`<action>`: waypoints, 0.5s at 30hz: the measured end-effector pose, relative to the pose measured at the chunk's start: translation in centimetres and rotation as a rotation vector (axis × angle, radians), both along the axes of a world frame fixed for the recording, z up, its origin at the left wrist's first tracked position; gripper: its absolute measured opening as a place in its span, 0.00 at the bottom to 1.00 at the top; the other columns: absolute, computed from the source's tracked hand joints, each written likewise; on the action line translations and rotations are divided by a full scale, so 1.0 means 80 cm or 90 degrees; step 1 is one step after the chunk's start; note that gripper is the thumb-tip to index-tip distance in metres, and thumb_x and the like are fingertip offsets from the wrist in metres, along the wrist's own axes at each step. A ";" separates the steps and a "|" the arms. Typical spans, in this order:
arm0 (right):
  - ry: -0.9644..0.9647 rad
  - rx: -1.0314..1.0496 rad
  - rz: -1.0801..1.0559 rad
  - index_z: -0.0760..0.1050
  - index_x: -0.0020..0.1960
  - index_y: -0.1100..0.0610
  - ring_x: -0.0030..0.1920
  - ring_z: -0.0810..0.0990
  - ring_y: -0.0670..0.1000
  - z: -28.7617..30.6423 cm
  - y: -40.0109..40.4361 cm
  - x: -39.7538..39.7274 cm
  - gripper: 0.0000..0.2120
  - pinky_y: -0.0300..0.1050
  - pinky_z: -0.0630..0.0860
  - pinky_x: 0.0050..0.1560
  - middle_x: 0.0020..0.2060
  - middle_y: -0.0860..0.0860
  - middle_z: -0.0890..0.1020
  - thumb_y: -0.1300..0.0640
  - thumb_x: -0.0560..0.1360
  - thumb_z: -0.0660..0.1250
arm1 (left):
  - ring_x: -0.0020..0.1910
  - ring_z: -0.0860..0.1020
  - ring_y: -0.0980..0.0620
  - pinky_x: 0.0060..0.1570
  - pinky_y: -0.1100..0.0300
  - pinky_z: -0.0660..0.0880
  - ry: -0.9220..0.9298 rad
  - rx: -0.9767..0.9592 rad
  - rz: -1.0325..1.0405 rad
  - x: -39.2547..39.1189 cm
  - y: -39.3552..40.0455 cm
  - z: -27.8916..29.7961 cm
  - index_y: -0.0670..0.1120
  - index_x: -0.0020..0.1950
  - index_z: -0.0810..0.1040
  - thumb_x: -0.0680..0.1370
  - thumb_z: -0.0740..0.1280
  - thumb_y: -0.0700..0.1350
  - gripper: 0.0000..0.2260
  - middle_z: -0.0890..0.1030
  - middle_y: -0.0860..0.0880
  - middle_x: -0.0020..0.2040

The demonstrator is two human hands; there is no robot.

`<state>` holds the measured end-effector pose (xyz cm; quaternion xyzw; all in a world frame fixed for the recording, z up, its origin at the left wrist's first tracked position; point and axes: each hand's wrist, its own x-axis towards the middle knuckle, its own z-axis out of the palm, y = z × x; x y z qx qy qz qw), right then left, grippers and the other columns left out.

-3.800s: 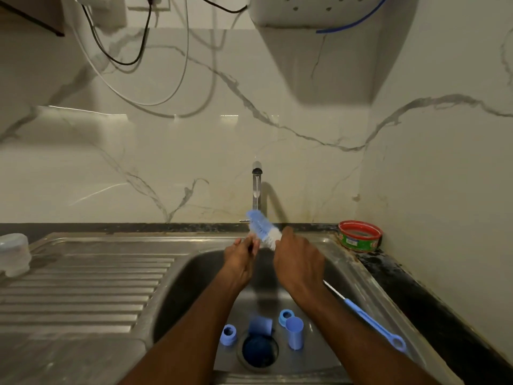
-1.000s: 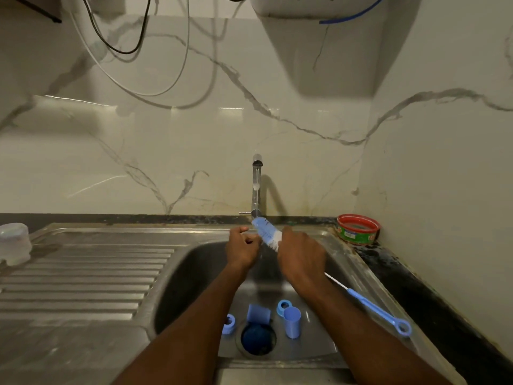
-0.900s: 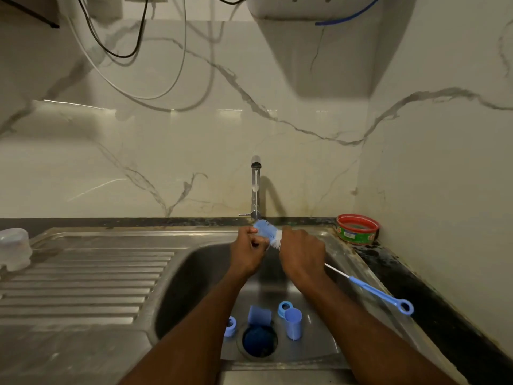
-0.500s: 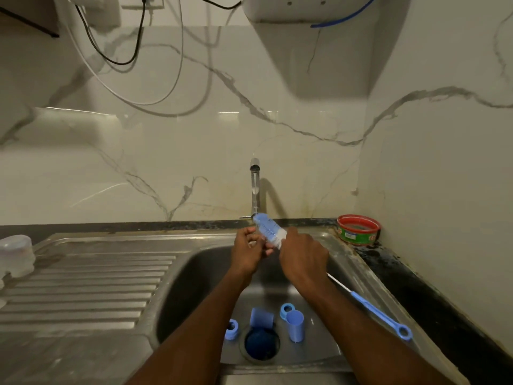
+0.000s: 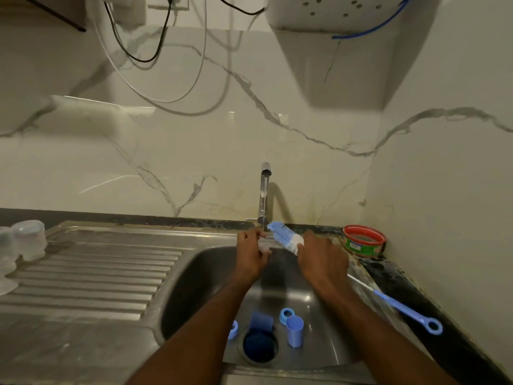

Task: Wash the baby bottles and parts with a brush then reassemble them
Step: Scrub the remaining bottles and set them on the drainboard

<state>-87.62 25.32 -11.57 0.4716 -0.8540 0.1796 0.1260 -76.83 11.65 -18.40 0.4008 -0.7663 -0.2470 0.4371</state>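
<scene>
Head view, both of my hands are up over the far part of the sink (image 5: 194, 273), under the tap (image 5: 263, 195), which shows a thin stream of water. My right hand (image 5: 323, 262) is curled around the brush (image 5: 286, 238) near its bristle end; the blue and white bristle head sticks out to the far left of my fist, and the thin handle runs back to the near right, ending in a blue loop (image 5: 433, 327) over the sink's right rim. My left hand (image 5: 254, 251) is curled and pinches a small clear part (image 5: 263, 244), too small and blurred for me to name; it sits just beside the bristles, and I cannot tell whether they touch. On the sink floor near the drain (image 5: 261, 348) I count a blue cup-shaped cap (image 5: 294, 333) standing upright, a blue ring (image 5: 285, 315) just behind it, a second blue ring (image 5: 233, 329) partly hidden by my left forearm, and a blue piece (image 5: 261, 320) at the drain's far edge. On the draining board at far left stand clear bottle pieces (image 5: 29, 240). A red-rimmed tub (image 5: 363, 240) sits on the dark counter in the far right corner.
</scene>
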 end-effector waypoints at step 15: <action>-0.003 -0.015 0.057 0.75 0.60 0.50 0.53 0.81 0.56 -0.033 0.002 -0.039 0.12 0.47 0.70 0.42 0.54 0.53 0.82 0.46 0.79 0.65 | 0.51 0.82 0.54 0.49 0.66 0.78 0.012 0.024 0.014 0.006 -0.028 -0.012 0.44 0.66 0.78 0.76 0.76 0.41 0.20 0.83 0.48 0.57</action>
